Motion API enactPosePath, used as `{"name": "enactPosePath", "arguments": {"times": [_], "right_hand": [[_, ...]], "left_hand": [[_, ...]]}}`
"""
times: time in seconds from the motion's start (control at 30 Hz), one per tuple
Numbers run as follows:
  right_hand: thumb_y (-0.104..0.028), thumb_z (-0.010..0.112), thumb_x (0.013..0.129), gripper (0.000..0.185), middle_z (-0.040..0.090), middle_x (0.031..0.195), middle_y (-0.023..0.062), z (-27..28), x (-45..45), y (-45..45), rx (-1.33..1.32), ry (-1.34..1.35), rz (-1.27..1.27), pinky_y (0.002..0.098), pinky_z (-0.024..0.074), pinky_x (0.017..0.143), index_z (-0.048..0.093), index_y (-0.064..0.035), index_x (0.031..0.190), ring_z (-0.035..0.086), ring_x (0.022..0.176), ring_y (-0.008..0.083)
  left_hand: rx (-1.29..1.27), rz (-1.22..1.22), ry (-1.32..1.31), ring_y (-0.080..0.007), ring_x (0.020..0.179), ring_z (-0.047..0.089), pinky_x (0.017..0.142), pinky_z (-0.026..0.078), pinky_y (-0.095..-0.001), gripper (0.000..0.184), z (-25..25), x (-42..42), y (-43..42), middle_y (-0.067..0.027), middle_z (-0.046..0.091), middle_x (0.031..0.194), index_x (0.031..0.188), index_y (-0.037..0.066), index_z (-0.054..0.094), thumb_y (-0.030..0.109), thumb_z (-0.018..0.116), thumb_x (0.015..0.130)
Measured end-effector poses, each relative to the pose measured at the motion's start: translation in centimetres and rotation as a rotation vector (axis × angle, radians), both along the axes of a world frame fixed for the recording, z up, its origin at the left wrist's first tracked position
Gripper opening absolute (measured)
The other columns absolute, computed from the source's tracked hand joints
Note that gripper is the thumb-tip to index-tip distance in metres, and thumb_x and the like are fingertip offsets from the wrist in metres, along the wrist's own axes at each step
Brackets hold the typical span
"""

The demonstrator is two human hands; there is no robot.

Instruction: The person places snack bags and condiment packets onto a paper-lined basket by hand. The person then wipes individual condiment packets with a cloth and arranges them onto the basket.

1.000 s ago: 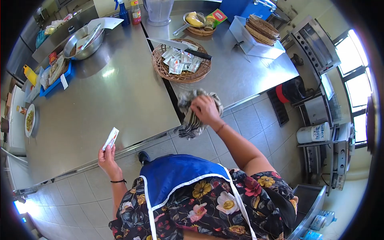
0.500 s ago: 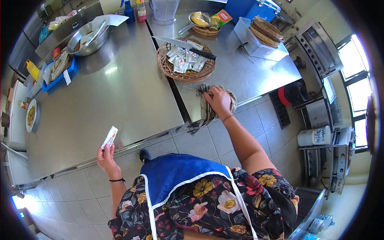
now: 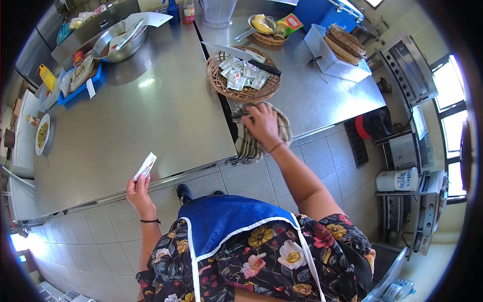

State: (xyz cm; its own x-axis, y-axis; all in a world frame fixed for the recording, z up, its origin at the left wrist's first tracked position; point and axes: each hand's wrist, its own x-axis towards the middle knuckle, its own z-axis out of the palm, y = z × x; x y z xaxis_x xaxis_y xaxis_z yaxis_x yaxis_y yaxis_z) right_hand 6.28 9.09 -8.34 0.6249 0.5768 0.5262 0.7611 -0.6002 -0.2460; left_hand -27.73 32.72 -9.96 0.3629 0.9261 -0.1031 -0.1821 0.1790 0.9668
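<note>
Between the thumb and fingers of my left hand (image 3: 141,196) is a slim white sachet (image 3: 146,165) with red print, held upright near the front edge of the steel table (image 3: 151,110). My right hand (image 3: 262,122) lies over a checkered cloth (image 3: 251,146), pressing it to the tabletop, and part of the cloth hangs past the front edge. Just beyond the cloth stands a wicker basket (image 3: 217,83) with several white sachets (image 3: 244,75) in it. A knife (image 3: 264,67) with a black handle rests across the basket's rim.
At the back left are a steel bowl (image 3: 121,53), a blue tray (image 3: 80,90) and a plate of food (image 3: 43,132). Farther back on the right stand a small basket (image 3: 270,40) and a clear plastic bin (image 3: 342,65) with stacked baskets (image 3: 344,44). A narrow dark gap (image 3: 229,118) splits the tables.
My right hand and the cloth have moved slightly left and toward the basket, and the cloth now lies flatter. My left hand still holds the sachet. The whole view has shifted a little.
</note>
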Motion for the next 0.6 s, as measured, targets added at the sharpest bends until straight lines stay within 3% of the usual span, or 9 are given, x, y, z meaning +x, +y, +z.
{"name": "enactPosePath", "arguments": {"times": [0.03,0.07,0.23,0.33,0.37,0.47,0.6], "right_hand": [[-0.035,0.068,0.082,0.029,0.059,0.103,0.0077,0.1,-1.0,0.8,-0.073,0.109,0.042,0.0475,0.0403,0.09,0.066,-0.0145,0.102,0.054,0.104,0.0307],[-0.035,0.067,0.081,0.026,0.059,0.096,0.0066,0.4,-2.4,1.1,-0.075,0.141,0.139,0.0465,0.0408,0.089,0.066,-0.0132,0.096,0.054,0.102,0.0302],[-0.032,0.069,0.077,0.023,0.061,0.079,0.0036,0.4,-6.1,-5.2,-0.254,0.106,0.456,0.0396,0.0475,0.068,0.061,-0.0122,0.068,0.06,0.083,0.0272],[-0.032,0.071,0.077,0.025,0.063,0.079,0.0057,-0.4,-2.6,-5.5,-0.254,0.319,0.321,0.0392,0.0476,0.061,0.062,-0.0114,0.066,0.062,0.076,0.0276],[-0.035,0.072,0.078,0.027,0.065,0.084,0.0101,1.4,-2.2,-4.2,-0.182,0.635,0.085,0.0414,0.0481,0.066,0.065,-0.0093,0.072,0.063,0.081,0.0298],[-0.036,0.072,0.08,0.028,0.063,0.083,0.011,-0.1,-1.2,1.4,0.123,0.388,0.186,0.0421,0.048,0.069,0.066,-0.0086,0.079,0.061,0.081,0.0321],[-0.038,0.07,0.081,0.028,0.061,0.082,0.0087,-0.6,-5.6,9.2,0.098,0.094,0.316,0.0425,0.0457,0.075,0.064,-0.0105,0.084,0.059,0.082,0.0301]], "left_hand": [[0.001,0.006,0.006,-0.0218,0.097,0.066,0.089,0.056,-0.032,0.019,0.1,-0.1,-0.1,-0.0119,0.066,0.105,0.109,-0.005,0.062,0.007,0.061,0.095],[0.002,0.012,0.01,-0.0217,0.097,0.066,0.089,0.056,-0.0319,0.019,0.2,-0.1,-0.3,-0.012,0.066,0.105,0.109,-0.005,0.062,0.008,0.061,0.095],[0.002,0.048,0.016,-0.0215,0.097,0.066,0.088,0.056,-0.0318,0.019,0.8,-0.5,-0.3,-0.0123,0.066,0.105,0.109,-0.005,0.062,0.007,0.061,0.094],[-0.013,0.092,0.019,-0.0213,0.096,0.066,0.088,0.057,-0.0319,0.019,0.2,-1.6,-0.3,-0.0121,0.066,0.105,0.109,-0.004,0.062,0.007,0.061,0.094],[-0.021,0.1,0.016,-0.0212,0.096,0.066,0.088,0.057,-0.0319,0.019,0.3,-1.8,-0.4,-0.012,0.066,0.104,0.109,-0.004,0.062,0.007,0.061,0.094],[-0.023,0.126,-0.006,-0.0203,0.095,0.066,0.088,0.056,-0.0318,0.019,0.2,-2.0,-0.4,-0.0115,0.066,0.103,0.109,-0.004,0.062,0.007,0.061,0.094],[-0.034,0.112,-0.005,-0.0191,0.094,0.066,0.088,0.056,-0.0306,0.019,0.5,-2.0,-0.7,-0.0109,0.066,0.103,0.11,-0.004,0.063,0.007,0.062,0.094]]}}
